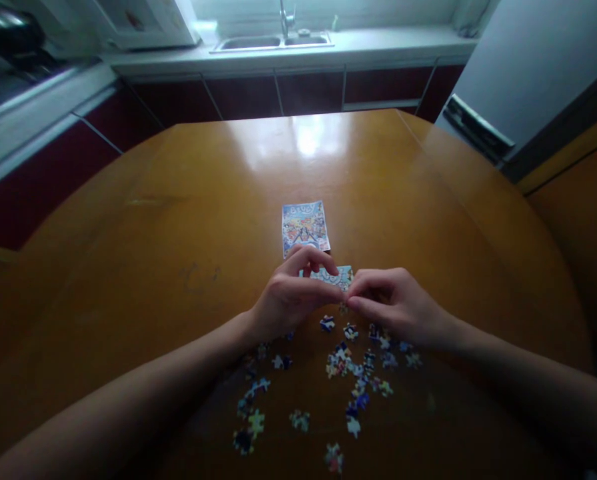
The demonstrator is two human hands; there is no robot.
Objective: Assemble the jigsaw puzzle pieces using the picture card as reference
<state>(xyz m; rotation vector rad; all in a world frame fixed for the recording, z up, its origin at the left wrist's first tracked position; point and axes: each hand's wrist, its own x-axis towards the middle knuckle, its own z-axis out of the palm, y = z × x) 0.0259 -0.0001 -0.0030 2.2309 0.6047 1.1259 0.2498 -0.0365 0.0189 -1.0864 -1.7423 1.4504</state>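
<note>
Kitchen-side, on a glossy wooden worktop [178,200], left hand [288,300] and right hand [393,303] both pinch a joined puzzle strip [334,275], so fitting seems underway; next calls for one matching loose piece [327,323].

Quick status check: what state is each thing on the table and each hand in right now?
Left hand: grip pinched on joined pieces.
Right hand: grip pinched on joined pieces.
Joined pieces: partly assembled, held between both hands.
Loose pieces: scattered, unjoined, on table.
Picture card: flat, face up.
</note>
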